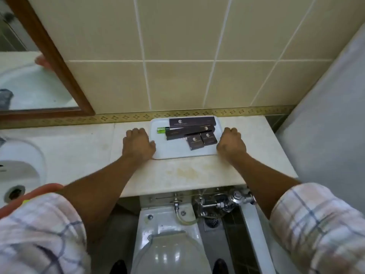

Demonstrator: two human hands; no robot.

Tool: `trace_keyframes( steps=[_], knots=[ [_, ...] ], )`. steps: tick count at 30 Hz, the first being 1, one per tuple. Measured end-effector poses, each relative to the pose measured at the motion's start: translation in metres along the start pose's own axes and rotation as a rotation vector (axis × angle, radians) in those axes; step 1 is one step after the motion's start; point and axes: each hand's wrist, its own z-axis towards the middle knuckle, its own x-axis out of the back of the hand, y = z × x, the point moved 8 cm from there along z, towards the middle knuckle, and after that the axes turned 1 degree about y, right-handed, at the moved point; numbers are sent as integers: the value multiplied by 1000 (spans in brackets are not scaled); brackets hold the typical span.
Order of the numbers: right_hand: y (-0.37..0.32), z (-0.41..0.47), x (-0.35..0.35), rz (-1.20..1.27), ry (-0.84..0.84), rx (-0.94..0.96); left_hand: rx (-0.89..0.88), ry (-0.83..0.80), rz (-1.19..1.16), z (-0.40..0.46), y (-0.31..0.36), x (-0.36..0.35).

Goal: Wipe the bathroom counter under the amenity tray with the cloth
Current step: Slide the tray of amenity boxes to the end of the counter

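Note:
A white amenity tray sits on the beige stone counter against the tiled wall. It carries several dark brown boxes and a small green tube. My left hand grips the tray's left edge with curled fingers. My right hand grips its right edge the same way. The tray rests flat on the counter. An orange-pink cloth hangs near my left sleeve at the lower left. The counter in front of the tray shows yellowish stains.
A white sink with its drain lies at the left. A wood-framed mirror hangs above it. Below the counter edge are a toilet and chrome flush pipes. A grey wall closes the right side.

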Motion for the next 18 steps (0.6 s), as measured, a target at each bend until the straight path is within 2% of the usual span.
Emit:
trace_keyframes(
  steps=[3,8,12,18],
  knots=[
    [1,26,-1,35,-12,-76,125,-85,-203,20,-3,-5],
    [7,51,-12,56,-12,-134,214,-109,-299,37,-2,-17],
    [18,62,-22,110,-25,-195,241,-89,-297,47,0,-20],
    [22,61,-21,191,-30,-188,229,-100,-235,51,7,-14]
  ],
)
